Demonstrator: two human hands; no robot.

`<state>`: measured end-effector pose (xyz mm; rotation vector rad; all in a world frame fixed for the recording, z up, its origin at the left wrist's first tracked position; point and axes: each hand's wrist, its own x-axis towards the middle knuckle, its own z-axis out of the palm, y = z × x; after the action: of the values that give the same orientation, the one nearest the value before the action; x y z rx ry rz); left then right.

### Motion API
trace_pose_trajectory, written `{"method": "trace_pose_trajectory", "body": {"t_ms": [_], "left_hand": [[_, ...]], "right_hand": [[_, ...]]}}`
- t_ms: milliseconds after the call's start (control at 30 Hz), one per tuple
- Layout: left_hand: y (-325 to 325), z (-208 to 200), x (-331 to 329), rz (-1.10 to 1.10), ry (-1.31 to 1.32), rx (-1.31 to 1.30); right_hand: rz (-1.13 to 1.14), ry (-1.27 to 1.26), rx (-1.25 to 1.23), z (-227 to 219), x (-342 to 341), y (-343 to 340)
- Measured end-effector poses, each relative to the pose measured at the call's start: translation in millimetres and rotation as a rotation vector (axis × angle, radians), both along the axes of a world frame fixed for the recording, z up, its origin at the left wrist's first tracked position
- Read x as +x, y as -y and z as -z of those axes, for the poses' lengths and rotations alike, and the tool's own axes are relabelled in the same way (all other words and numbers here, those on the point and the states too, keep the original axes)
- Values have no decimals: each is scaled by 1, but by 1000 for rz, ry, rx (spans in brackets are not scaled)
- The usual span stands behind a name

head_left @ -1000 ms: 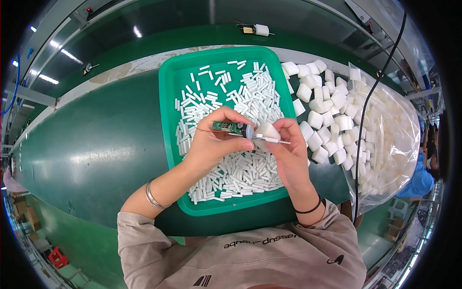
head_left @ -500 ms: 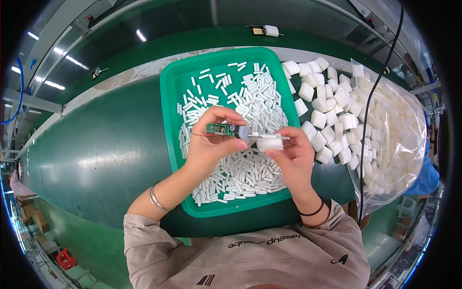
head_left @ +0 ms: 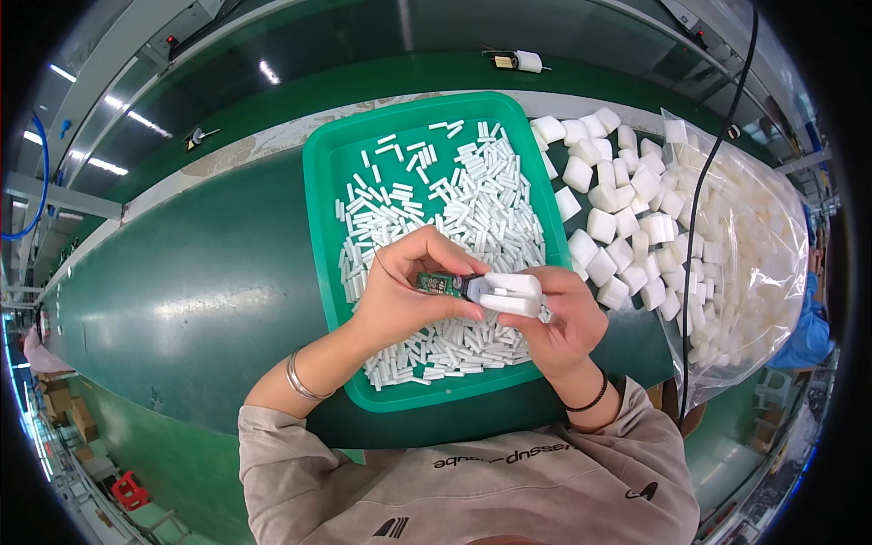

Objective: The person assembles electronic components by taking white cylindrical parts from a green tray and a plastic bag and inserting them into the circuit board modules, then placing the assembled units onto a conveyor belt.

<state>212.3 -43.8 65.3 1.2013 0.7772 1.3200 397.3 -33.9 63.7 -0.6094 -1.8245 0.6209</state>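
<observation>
Over the tray, my left hand [head_left: 395, 289] is closed around a small electronic assembly with a green circuit board [head_left: 440, 283] and a grey end. My right hand [head_left: 570, 320] grips a thick white fibre pad [head_left: 513, 303] against that end. The pad is spread into two lobes, above and below a thin white stem in the gap between them. Below both hands, a green tray [head_left: 320, 218] holds many short white sticks [head_left: 495, 182], some behind my hands and hidden.
Right of the tray lie loose white pads [head_left: 602, 225] beside a clear plastic bag [head_left: 754, 263] of more pads. A black cable [head_left: 695, 209] hangs in front of the bag. Beyond the bench, a green belt [head_left: 400, 77] carries another assembly with a white pad [head_left: 527, 61].
My hands have come lower and a little right, bringing the assembly along. The pad, earlier below the stem, now lies on both sides of it. Assemblies on the belt have shifted right.
</observation>
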Motion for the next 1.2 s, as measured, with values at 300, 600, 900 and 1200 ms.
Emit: {"method": "trace_pose_trajectory", "body": {"t_ms": [300,600,900,1200], "left_hand": [[2,0,0,84,-73,-41],[-7,-13,-12,-9,-320,68],[-112,32,-266,-1136,-168,-284],[-134,54,-392,-1572,-1394,-96]], "right_hand": [[-53,-6,-54,1,-3,2],[-73,69,-313,-6,-5,-2],[38,441,-157,0,-10,-9],[-225,647,-65,-6,-17,-7]]}}
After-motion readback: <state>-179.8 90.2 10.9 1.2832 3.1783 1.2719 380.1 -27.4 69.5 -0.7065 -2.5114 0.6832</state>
